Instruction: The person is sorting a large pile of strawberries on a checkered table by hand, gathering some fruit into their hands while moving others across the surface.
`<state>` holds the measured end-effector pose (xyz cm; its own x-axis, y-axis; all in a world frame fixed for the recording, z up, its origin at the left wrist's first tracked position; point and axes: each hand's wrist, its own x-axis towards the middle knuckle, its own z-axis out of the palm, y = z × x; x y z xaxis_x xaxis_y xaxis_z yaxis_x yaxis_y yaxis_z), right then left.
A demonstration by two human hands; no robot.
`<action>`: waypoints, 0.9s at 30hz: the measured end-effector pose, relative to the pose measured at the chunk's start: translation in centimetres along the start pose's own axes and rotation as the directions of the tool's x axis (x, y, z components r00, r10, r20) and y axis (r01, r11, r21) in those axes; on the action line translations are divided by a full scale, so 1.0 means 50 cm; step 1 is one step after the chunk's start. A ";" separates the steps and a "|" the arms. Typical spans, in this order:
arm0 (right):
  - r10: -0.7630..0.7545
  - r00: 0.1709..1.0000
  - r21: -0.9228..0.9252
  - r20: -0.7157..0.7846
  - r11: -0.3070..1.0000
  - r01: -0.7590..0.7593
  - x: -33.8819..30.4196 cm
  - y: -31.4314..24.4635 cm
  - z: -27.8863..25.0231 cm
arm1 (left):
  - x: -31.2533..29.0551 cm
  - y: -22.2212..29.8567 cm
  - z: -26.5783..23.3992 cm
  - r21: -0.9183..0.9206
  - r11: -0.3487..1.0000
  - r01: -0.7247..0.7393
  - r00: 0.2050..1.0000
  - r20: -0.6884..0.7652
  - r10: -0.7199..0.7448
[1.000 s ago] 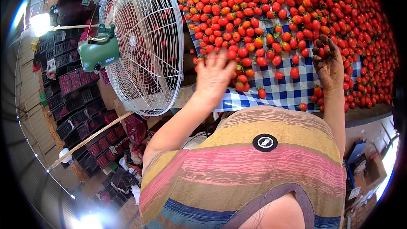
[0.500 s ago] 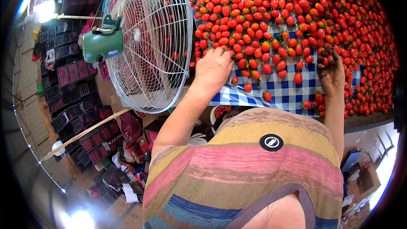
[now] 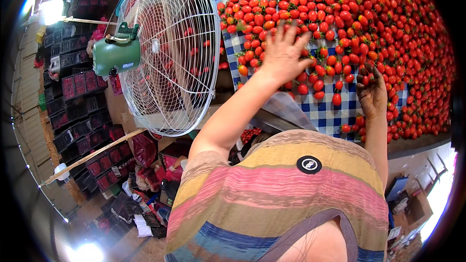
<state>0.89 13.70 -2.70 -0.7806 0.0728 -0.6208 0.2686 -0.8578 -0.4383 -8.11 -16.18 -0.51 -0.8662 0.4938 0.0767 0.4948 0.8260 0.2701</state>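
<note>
Loosely strewn tomatoes (image 3: pixel 345 15), long axes mixed — left fingers (image 3: pixel 291 34) splayed, empty, right fingers (image 3: pixel 377 74) curled round some

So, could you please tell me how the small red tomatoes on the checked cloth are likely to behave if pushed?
The tomatoes would probably roll, given their rounded, oblong shape. Their glossy skins suggest they may slip easily across the checked cloth. Each looks small, so it is likely light to lift.
</note>
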 end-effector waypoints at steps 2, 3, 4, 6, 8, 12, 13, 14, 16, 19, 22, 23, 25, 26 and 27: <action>0.001 1.000 0.004 -0.003 1.000 -0.001 -0.003 -0.001 0.007 | 0.048 0.020 0.032 0.036 0.998 -0.046 0.997 -0.053 0.048; 0.005 1.000 0.012 0.010 1.000 -0.005 -0.003 0.000 0.004 | 0.076 0.006 0.051 0.078 0.997 -0.025 0.997 -0.073 0.031; 0.008 1.000 0.022 0.024 1.000 -0.009 -0.002 0.001 0.001 | 0.107 -0.009 0.059 0.121 0.993 -0.004 0.996 -0.093 0.015; 0.016 0.999 0.029 0.046 0.999 -0.018 -0.001 -0.001 -0.002 | 0.144 -0.059 0.065 0.145 0.989 0.032 0.992 -0.124 -0.014; 0.018 0.999 0.033 0.032 0.999 -0.019 -0.002 0.003 -0.001 | 0.152 -0.103 0.055 0.127 0.987 0.099 0.980 -0.182 -0.075; 0.012 1.000 0.019 -0.006 1.000 -0.012 -0.007 0.002 0.001 | 0.053 -0.084 0.021 0.061 0.998 0.031 0.993 -0.113 -0.024; 0.010 1.000 0.006 -0.023 1.000 -0.010 -0.012 0.002 0.011 | 0.016 -0.049 0.010 0.033 0.999 -0.014 0.999 -0.040 0.015; 0.014 0.999 -0.007 -0.037 1.000 -0.014 -0.015 0.004 0.018 | -0.026 -0.015 -0.002 0.004 0.999 -0.051 0.998 0.034 0.051; 0.014 0.997 -0.038 -0.071 0.999 -0.017 -0.022 0.008 0.031 | -0.105 0.023 -0.021 -0.078 0.987 -0.139 0.966 0.207 0.152; 0.021 0.995 -0.052 -0.096 0.998 -0.026 -0.027 0.009 0.043 | -0.184 -0.006 -0.045 0.114 0.993 -0.026 0.950 0.312 -0.010; 0.025 0.997 -0.053 -0.068 0.998 -0.028 -0.028 0.010 0.042 | -0.215 -0.033 -0.071 0.247 0.931 0.268 0.924 0.209 -0.321; 0.023 0.998 -0.055 -0.054 0.998 -0.026 -0.029 0.009 0.041 | -0.208 -0.037 -0.074 0.204 0.955 0.214 0.954 0.168 -0.249; 0.035 0.999 -0.068 -0.028 0.997 -0.037 -0.027 0.011 0.043 | -0.166 0.012 -0.090 0.049 0.999 0.012 0.991 0.136 -0.018; 0.040 0.999 -0.071 -0.013 0.997 -0.041 -0.026 0.011 0.045 | -0.147 0.042 -0.078 -0.126 0.989 -0.073 0.980 0.175 0.094; 0.042 0.999 -0.075 -0.023 0.996 -0.044 -0.024 0.012 0.050 | -0.136 0.072 -0.048 -0.228 0.946 -0.230 0.963 0.087 0.256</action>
<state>0.58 11.81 -0.60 -0.7554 0.0485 -0.6534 0.3437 -0.8197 -0.4582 -0.62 -17.20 2.23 -0.7015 0.7102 0.0595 0.6517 0.6055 0.4568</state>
